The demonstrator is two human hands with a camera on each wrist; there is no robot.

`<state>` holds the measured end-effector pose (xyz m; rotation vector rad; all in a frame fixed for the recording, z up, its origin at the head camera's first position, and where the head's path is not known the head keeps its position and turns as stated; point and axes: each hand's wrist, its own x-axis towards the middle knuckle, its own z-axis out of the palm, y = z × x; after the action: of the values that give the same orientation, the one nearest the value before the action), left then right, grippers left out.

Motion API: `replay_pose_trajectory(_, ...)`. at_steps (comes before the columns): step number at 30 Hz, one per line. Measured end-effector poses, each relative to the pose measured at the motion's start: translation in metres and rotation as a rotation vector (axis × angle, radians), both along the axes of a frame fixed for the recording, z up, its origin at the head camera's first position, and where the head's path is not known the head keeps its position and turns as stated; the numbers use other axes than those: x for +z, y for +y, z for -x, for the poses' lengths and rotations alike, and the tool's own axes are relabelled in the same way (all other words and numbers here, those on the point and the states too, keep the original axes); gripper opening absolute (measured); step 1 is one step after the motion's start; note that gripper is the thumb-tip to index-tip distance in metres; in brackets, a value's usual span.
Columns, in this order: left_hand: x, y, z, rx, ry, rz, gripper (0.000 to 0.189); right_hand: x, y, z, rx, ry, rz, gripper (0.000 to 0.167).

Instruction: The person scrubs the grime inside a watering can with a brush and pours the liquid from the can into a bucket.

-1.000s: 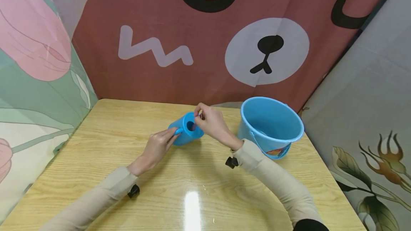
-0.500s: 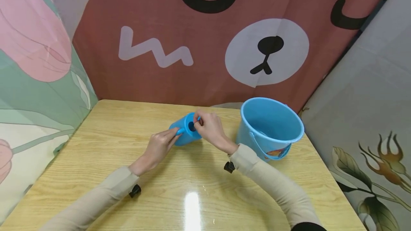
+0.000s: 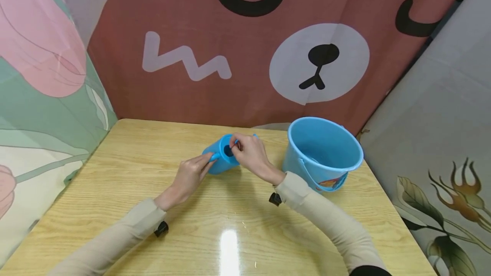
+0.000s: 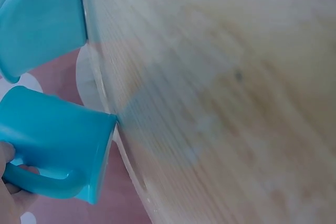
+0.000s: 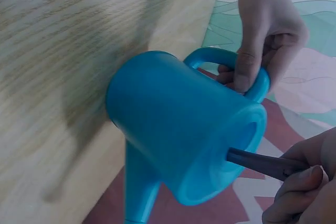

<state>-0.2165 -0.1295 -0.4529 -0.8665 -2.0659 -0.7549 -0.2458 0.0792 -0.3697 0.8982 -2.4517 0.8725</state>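
Note:
A small blue watering can (image 5: 173, 114) stands on the table, tilted in the head view, with its spout (image 5: 140, 187) pointing away from the handle. My left hand (image 3: 188, 178) grips the can's handle (image 5: 215, 56), thumb on top. At the can's top opening my right hand (image 3: 251, 152) pinches a slim dark stick (image 5: 262, 164). One end of the stick reaches into the opening, so its far end is hidden. In the left wrist view the can (image 4: 52, 140) shows from its handle side, with left fingers at the handle.
A larger light-blue bucket (image 3: 326, 144) with a handle and a colourful label stands to the right, close to my right forearm. The wooden table (image 3: 161, 139) ends at patterned cloths (image 3: 184, 97) behind and at both sides.
My right hand has come down a little toward the can's opening, still pinching the stick. The spout tip now shows behind that hand. My left hand stays almost where it was.

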Motion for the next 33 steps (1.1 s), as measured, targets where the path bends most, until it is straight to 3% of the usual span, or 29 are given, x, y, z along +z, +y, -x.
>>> replay_pose_trajectory(8,0.001,0.0,-0.002,0.012,-0.008,0.012,0.033,0.009,0.003,-0.003,0.051,0.078,0.041,0.018)
replay_pose_trajectory(16,0.001,-0.001,-0.001,0.021,0.001,0.012,0.032,-0.002,-0.001,-0.001,0.061,0.185,0.002,0.018)
replay_pose_trajectory(33,0.002,0.0,0.0,0.027,0.005,0.024,0.029,-0.015,0.0,0.009,0.046,0.109,-0.006,0.017)
